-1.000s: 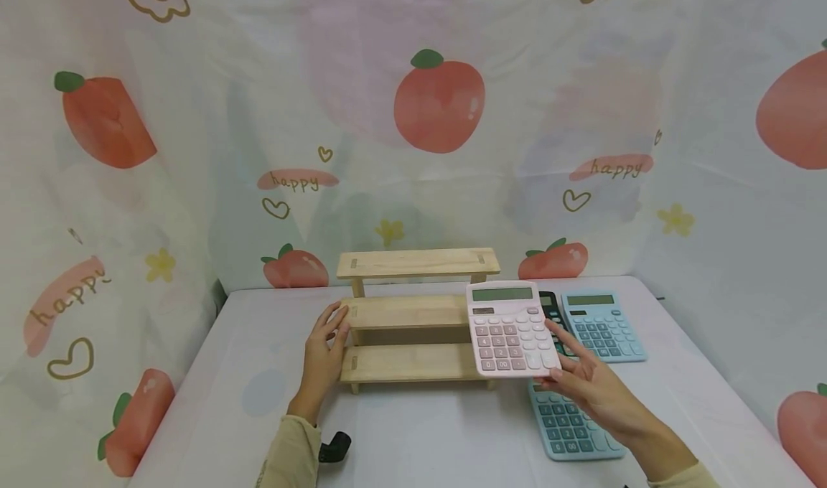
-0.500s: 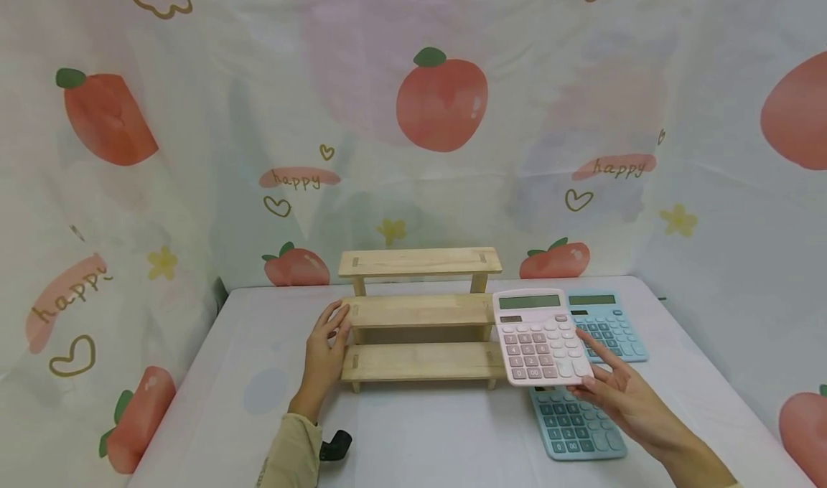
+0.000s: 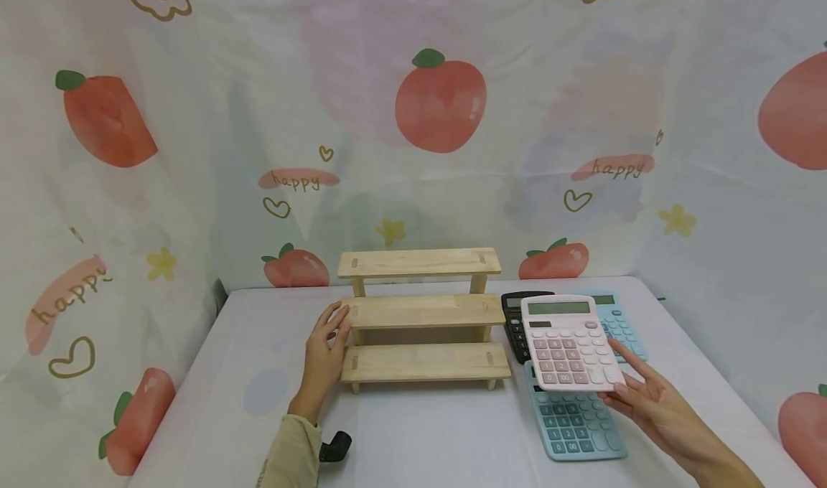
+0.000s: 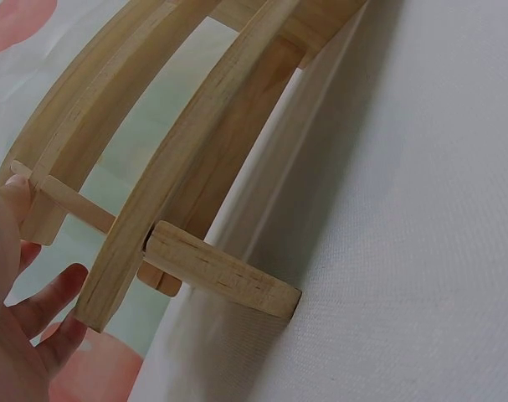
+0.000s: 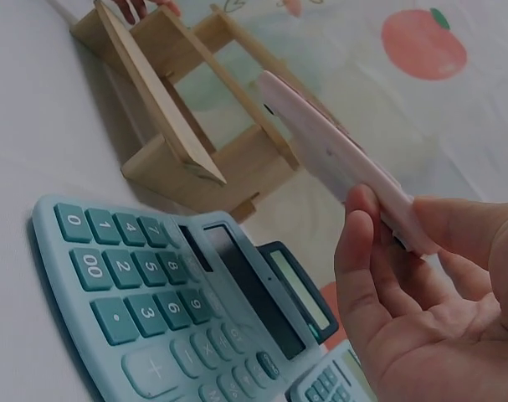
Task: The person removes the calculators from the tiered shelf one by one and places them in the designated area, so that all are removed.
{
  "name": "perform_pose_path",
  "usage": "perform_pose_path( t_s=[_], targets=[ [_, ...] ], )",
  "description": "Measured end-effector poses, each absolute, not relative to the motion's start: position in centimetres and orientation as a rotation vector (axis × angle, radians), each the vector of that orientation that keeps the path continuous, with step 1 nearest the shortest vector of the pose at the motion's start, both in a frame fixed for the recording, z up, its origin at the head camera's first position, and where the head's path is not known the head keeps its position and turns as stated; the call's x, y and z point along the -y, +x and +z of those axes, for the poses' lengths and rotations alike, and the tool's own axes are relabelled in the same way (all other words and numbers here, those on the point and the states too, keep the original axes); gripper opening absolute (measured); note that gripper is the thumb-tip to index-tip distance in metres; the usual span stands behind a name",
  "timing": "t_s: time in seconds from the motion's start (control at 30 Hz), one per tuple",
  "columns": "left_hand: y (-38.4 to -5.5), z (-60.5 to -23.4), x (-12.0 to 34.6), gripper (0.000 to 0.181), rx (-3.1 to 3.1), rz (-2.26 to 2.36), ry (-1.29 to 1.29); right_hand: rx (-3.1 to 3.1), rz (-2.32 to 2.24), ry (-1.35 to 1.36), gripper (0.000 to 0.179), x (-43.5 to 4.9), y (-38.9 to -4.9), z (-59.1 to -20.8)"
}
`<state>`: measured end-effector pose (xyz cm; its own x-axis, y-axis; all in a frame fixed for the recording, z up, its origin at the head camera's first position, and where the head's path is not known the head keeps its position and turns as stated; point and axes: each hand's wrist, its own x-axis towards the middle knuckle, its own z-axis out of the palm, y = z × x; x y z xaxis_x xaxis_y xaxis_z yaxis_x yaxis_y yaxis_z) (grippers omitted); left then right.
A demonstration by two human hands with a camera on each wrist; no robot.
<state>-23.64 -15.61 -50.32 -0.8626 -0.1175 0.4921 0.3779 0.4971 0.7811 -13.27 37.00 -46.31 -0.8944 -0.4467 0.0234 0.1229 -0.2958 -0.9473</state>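
Observation:
A pink calculator is held up at a tilt by my right hand, which pinches its lower right corner between thumb and fingers. In the right wrist view this calculator shows nearly edge-on, above a blue calculator. The head view has it overlapping that front blue calculator, a black calculator and another blue calculator behind. My left hand holds the left end of a three-tier wooden display shelf at its middle board. In the left wrist view its fingertips are at the board ends.
The white table is enclosed by cloth walls printed with fruit and "happy". A small black curved object lies beside the left sleeve. The calculators on the table lie just right of the shelf.
My right hand has carried the pink calculator to the right and slightly down, away from the shelf's right end, uncovering the black calculator's left part. My left hand has stayed on the shelf.

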Motion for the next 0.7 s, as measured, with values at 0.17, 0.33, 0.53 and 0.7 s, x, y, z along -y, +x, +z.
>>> perform_pose_path(
  t_s=[0.17,0.33,0.53,0.7],
  targets=[
    [-23.6,-50.3,15.6,0.039,2.261,-1.349,-0.215,-1.613,-2.257,-0.372,0.069,-38.1,-12.6,-46.3],
    [-23.5,-50.2,15.5,0.039,2.265,-1.349,-0.212,-1.507,-2.322,-0.476,0.068,-39.2,-12.0,-46.6],
    [-23.5,-50.1,15.5,0.039,2.263,-1.348,-0.213,-1.423,-2.398,-0.474,0.069,-40.6,-11.7,-47.2],
    [-23.5,-50.2,15.5,0.038,2.253,-1.337,-0.221,-1.453,-2.414,-0.407,0.068,-41.7,-11.4,-47.5]
  ],
)
